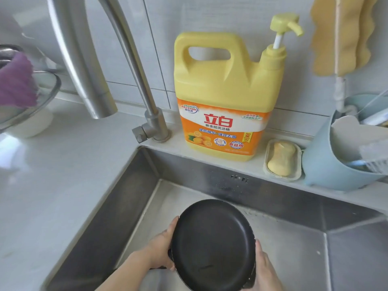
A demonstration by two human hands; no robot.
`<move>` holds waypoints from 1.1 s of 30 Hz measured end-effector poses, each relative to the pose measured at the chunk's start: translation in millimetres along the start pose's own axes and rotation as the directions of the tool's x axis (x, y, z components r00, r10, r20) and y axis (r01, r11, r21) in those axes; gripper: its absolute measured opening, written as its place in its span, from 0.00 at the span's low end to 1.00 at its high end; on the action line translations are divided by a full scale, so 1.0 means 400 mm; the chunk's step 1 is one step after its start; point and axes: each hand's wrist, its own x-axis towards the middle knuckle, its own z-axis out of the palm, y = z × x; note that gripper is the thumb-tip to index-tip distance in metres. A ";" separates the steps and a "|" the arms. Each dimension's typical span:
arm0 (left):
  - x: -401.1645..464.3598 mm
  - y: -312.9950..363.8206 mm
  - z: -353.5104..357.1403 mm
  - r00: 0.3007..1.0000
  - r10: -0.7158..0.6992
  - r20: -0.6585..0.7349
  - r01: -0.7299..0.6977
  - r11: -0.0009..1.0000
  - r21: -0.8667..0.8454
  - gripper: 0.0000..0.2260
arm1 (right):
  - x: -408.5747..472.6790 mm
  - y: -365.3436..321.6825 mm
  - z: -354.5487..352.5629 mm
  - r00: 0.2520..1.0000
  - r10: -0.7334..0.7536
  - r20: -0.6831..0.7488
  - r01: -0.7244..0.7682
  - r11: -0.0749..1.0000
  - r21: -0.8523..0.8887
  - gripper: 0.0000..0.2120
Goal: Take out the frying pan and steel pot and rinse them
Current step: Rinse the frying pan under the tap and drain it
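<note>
A black frying pan (212,246) is held tilted inside the steel sink (273,194), its dark inside facing me. My left hand (161,248) grips the pan's left rim, near where a dark handle stub shows. On the pan's right edge lies my right hand (265,269), fingers up along the rim. No steel pot is clearly in view. The faucet spout (84,66) hangs above the sink's left side, and no water is visibly running.
A yellow dish-soap jug with a pump (226,91) stands on the ledge behind the sink, with a soap bar in a dish (282,158) and a blue utensil holder (327,164) to its right. A glass lid and a purple cloth (19,82) lie on the left counter.
</note>
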 end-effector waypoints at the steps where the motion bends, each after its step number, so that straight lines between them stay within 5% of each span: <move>1: 0.004 -0.007 -0.005 1.000 0.000 0.003 0.001 1.000 -0.012 0.59 | 0.000 -0.010 0.006 1.000 -0.004 0.017 0.004 1.000 -0.018 0.67; 8: 0.013 -0.034 -0.019 1.000 -0.028 -0.009 0.028 1.000 -0.013 0.61 | -0.002 -0.053 -0.001 0.998 -0.060 -0.019 0.058 0.993 -0.105 0.70; 12: -0.021 0.045 -0.058 0.992 -0.118 0.044 0.106 0.970 0.218 0.57 | -0.007 -0.063 -0.003 0.998 -0.053 -0.045 0.047 0.991 -0.124 0.72; 14: -0.055 0.098 -0.105 0.992 -0.091 -0.091 0.112 0.956 0.270 0.48 | -0.009 -0.068 -0.003 0.998 -0.035 -0.054 0.028 0.991 -0.132 0.72; 15: -0.078 0.125 -0.133 0.963 -0.014 -0.270 0.076 0.973 0.219 0.40 | -0.011 -0.071 -0.004 0.998 -0.037 -0.053 0.030 0.991 -0.131 0.73; 16: -0.105 0.153 -0.160 0.866 0.082 -0.494 0.000 0.987 0.164 0.32 | -0.012 -0.073 -0.005 0.999 -0.031 -0.044 0.025 0.991 -0.134 0.73; 19: -0.159 0.203 -0.264 0.352 0.244 -0.904 -0.196 0.963 0.183 0.19 | -0.016 -0.079 -0.012 1.000 -0.024 -0.016 0.022 0.991 -0.134 0.70; 21: -0.167 0.222 -0.343 0.233 0.294 -0.927 -0.226 0.944 0.242 0.22 | -0.019 -0.079 -0.014 1.000 -0.015 -0.023 0.011 0.987 -0.158 0.71; 25: -0.139 0.224 -0.440 0.368 0.403 -0.838 -0.094 0.913 0.398 0.21 | -0.027 -0.079 -0.015 1.000 -0.023 -0.011 0.020 0.983 -0.183 0.72; 33: -0.148 0.203 -0.517 0.376 0.542 -0.751 -0.216 0.840 0.498 0.08 | -0.036 -0.083 -0.028 0.999 -0.049 -0.010 0.047 0.986 -0.163 0.71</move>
